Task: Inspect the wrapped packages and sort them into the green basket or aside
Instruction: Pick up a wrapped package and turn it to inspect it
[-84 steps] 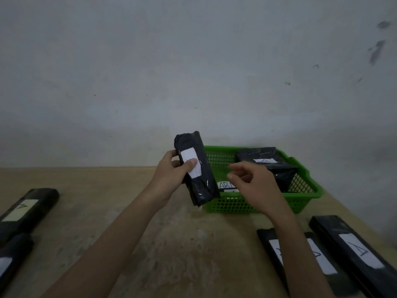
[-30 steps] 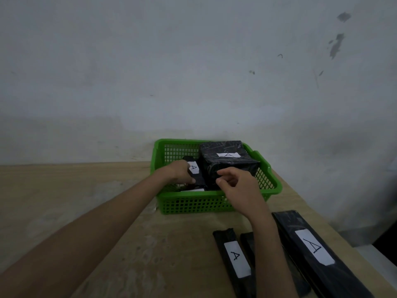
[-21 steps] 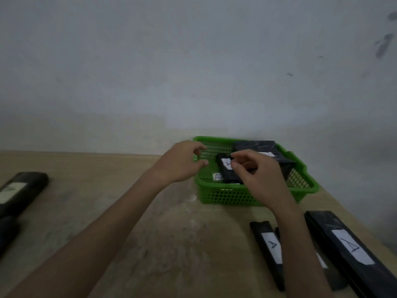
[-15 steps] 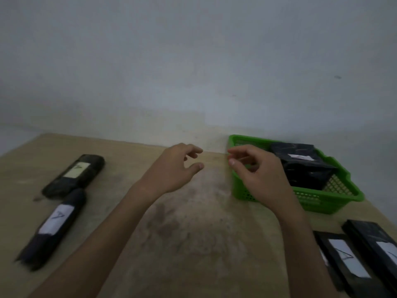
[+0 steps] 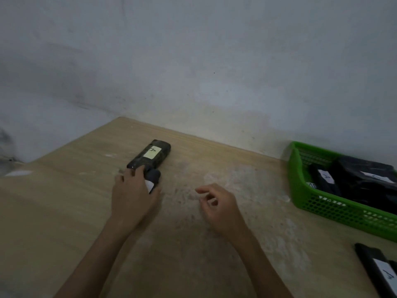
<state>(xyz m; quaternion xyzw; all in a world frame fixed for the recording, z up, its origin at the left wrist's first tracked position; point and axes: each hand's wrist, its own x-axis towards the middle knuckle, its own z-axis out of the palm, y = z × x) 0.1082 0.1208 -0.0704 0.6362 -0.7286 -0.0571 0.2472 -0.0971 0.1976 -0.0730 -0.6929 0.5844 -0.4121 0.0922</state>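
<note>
A dark wrapped package (image 5: 153, 179) with a white label is lying on the tabletop (image 5: 64, 211), well to the left of the green basket (image 5: 322, 206), and the left hand (image 5: 134, 196) is covering its near part, fingers curling around it in a closed grip. Touching its far end, a second black package (image 5: 150, 155) is lying flat, showing a pale label marked A. The right hand (image 5: 219, 206) is hovering between the held package and the green basket, its grip loose and half open, holding nothing. Inside the green basket a small labelled package (image 5: 324, 179) is sitting beside a larger black one (image 5: 365, 179). Just in front of the green basket, another labelled package (image 5: 378, 274) is lying at the tabletop's near right edge
</note>
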